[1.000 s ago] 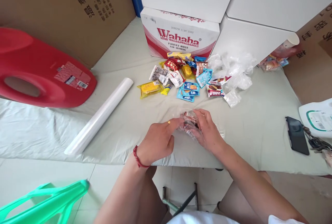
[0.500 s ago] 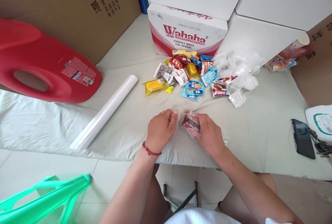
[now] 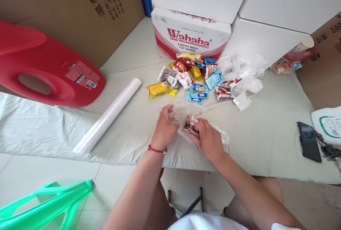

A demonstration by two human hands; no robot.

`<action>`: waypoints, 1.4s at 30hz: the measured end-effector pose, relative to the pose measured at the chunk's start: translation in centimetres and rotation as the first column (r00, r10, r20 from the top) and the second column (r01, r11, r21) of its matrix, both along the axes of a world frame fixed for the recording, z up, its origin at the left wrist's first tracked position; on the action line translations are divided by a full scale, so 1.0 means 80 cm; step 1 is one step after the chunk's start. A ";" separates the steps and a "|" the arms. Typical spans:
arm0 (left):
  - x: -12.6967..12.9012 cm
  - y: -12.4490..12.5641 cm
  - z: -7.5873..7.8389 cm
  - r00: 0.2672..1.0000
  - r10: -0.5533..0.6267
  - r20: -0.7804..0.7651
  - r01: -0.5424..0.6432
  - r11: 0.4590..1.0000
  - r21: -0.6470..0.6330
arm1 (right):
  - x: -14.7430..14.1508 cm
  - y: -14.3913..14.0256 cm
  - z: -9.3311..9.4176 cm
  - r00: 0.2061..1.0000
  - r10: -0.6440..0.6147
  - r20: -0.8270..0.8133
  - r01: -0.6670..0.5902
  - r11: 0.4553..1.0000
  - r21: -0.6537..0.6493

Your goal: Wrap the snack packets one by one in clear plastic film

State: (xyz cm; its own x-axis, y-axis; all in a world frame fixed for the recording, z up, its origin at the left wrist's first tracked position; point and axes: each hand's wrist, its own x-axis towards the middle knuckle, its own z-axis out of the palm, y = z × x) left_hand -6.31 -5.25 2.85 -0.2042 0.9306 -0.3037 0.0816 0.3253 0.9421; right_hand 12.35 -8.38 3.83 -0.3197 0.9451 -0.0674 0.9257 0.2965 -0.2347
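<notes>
Head view. Since the earlier frame the left hand (image 3: 164, 127) has opened; its fingers are now spreading over the near edge of the clear plastic bag (image 3: 213, 132), where before they were curled shut beside it. The right hand (image 3: 209, 138) is staying closed around the snack packet (image 3: 192, 123), which is sitting slightly lower and nearer the table's front edge than before.

The bag is thin, crinkled, transparent film, lying flat on the pale cloth-covered table (image 3: 266, 141) at 6 o'clock of the snack pile (image 3: 194, 77); the packet, dark red and glossy, is lying at its mouth, and whether it is fully inside cannot be told. The pile is holding yellow, blue, red and white foil wrappers. At 3 o'clock of it, empty clear bags (image 3: 245, 74) are lying crumpled.

At 12 o'clock a white and red Wahaha carton (image 3: 190, 38) is standing closed. At 9 o'clock a smooth white roll (image 3: 109, 114) is lying on its side. At 3 o'clock of the hands a black phone (image 3: 309, 146) is lying flat.
</notes>
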 end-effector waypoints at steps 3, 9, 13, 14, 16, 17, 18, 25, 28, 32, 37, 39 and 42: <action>-0.025 0.006 -0.003 0.978 0.197 -0.066 -0.187 0.974 0.128 | -0.002 -0.001 -0.003 1.000 -0.007 -0.019 0.008 1.000 0.022; -0.027 0.001 0.017 0.830 0.514 -0.214 -0.350 0.780 0.518 | -0.015 -0.006 -0.003 0.999 -0.034 0.020 0.033 0.998 0.051; -0.009 0.000 0.029 0.895 0.356 -0.268 -0.158 0.816 0.555 | -0.021 -0.007 0.000 0.998 -0.020 0.063 0.017 0.998 0.057; -0.008 0.003 0.027 0.922 0.304 -0.240 -0.152 0.855 0.496 | -0.020 -0.007 0.001 0.997 -0.006 0.076 0.002 0.999 0.051; -0.008 0.012 0.021 0.977 0.176 -0.121 -0.128 0.937 0.326 | -0.017 -0.006 0.003 0.995 0.026 0.098 -0.028 0.999 0.028; -0.009 0.016 0.017 0.993 0.104 -0.060 -0.086 0.964 0.251 | -0.014 -0.005 0.004 0.994 0.042 0.102 -0.043 0.999 0.012; -0.010 0.020 0.014 1.000 0.027 -0.014 -0.024 0.979 0.200 | -0.011 -0.003 0.005 0.993 0.059 0.101 -0.058 0.998 -0.005; -0.029 0.021 0.016 0.952 -0.300 0.062 0.293 0.950 0.107 | 0.003 0.009 0.012 0.990 0.115 0.086 -0.103 0.985 -0.136; -0.051 0.015 0.016 0.980 -0.191 -0.050 0.195 0.976 0.098 | 0.004 0.012 0.014 0.989 0.139 0.059 -0.129 0.980 -0.149; -0.096 0.000 0.011 0.878 -0.293 -0.379 0.253 0.955 -0.152 | 0.006 0.012 0.011 0.979 0.196 0.060 -0.188 0.975 -0.115; -0.122 -0.019 0.032 0.773 -0.035 -0.634 0.106 0.992 0.074 | 0.006 0.012 0.006 0.964 0.247 0.095 -0.241 0.968 -0.069; -0.107 -0.019 0.045 0.804 0.015 -0.594 0.159 0.958 0.239 | 0.005 0.012 0.007 0.962 0.253 0.105 -0.248 0.967 -0.058; -0.069 -0.012 0.051 0.888 0.061 -0.455 0.041 0.977 0.211 | 0.004 0.010 0.009 0.960 0.250 0.128 -0.245 0.968 -0.055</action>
